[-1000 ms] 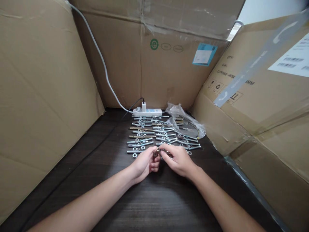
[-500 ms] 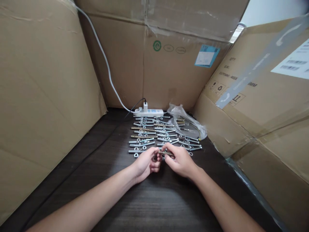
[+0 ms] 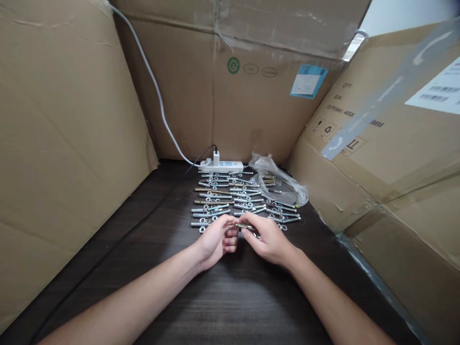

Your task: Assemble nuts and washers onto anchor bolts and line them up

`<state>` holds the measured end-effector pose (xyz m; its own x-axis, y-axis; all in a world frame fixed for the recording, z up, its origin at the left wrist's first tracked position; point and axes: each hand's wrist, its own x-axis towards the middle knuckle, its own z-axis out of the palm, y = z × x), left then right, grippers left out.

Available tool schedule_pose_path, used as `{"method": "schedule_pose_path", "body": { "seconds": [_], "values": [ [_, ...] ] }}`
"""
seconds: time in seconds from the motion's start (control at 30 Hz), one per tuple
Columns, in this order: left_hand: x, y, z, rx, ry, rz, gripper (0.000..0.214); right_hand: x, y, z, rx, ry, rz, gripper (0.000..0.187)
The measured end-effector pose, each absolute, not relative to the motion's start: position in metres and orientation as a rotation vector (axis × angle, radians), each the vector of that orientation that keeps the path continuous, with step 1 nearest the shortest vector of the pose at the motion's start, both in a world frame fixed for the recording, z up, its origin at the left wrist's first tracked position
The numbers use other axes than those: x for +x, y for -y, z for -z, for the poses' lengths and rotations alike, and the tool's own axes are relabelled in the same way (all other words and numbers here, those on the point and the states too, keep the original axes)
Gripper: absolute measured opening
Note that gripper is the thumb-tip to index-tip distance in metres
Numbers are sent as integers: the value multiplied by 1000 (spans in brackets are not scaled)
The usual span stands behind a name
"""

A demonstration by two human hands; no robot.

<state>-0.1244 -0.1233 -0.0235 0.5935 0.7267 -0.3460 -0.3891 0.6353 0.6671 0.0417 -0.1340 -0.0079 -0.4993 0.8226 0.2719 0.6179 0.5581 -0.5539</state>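
A brass-coloured expansion bolt [image 3: 245, 226] is pinched in the fingers of my right hand [image 3: 268, 237], just in front of the laid-out hardware. My left hand [image 3: 218, 242] is closed at the bolt's left end, thumb and index finger together and the other fingers curled. Whatever sits between its fingertips is too small and too hidden to make out. Beyond both hands, several silver expansion bolts [image 3: 213, 214] lie in rows with loose washers [image 3: 202, 230] and nuts. A brass-coloured bolt [image 3: 209, 202] lies among them.
A white power strip [image 3: 230, 166] with a plugged-in adapter stands behind the rows. Right of it lies a clear plastic bag [image 3: 273, 175]. A black cable [image 3: 118, 242] crosses the dark table [image 3: 230, 306] on the left. Cardboard walls [image 3: 172, 96] enclose the left, back and right.
The bolt's visible part has shifted slightly, and my right thumb and fingers have moved a little along it. My left hand stays nearly in place.
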Motion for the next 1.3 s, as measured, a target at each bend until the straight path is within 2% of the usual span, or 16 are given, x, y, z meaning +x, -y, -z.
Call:
{"method": "schedule_pose_path", "body": {
  "seconds": [0.13, 0.3, 0.5, 0.63, 0.77, 0.97, 1.3],
  "values": [
    [-122, 124, 27, 647, -724, -730, 23, 41, 131, 12, -1067, 2254, -511, 24],
    [-122, 124, 31, 826, -780, -805, 28, 42, 128, 16, -1121, 2220, -464, 23],
    [-123, 122, 26, 1337, -880, -809, 23, 42, 130, 14, -1239, 2222, -451, 22],
    [-137, 113, 9, 1656, -1018, -867, 27, 46, 129, 12, -1338, 2174, -384, 22],
    [-180, 109, -9, 1814, -1122, -754, 25, 48, 129, 11, -1385, 2163, -384, 8],
    [-243, 120, -2, 1812, -1231, -519, 27, 23, 138, 21, -1229, 2368, -313, 19],
    [-246, 122, 23, 2063, -1307, -480, 18, -1, 136, 36, -1081, 2530, -203, 14]
  ]
}}
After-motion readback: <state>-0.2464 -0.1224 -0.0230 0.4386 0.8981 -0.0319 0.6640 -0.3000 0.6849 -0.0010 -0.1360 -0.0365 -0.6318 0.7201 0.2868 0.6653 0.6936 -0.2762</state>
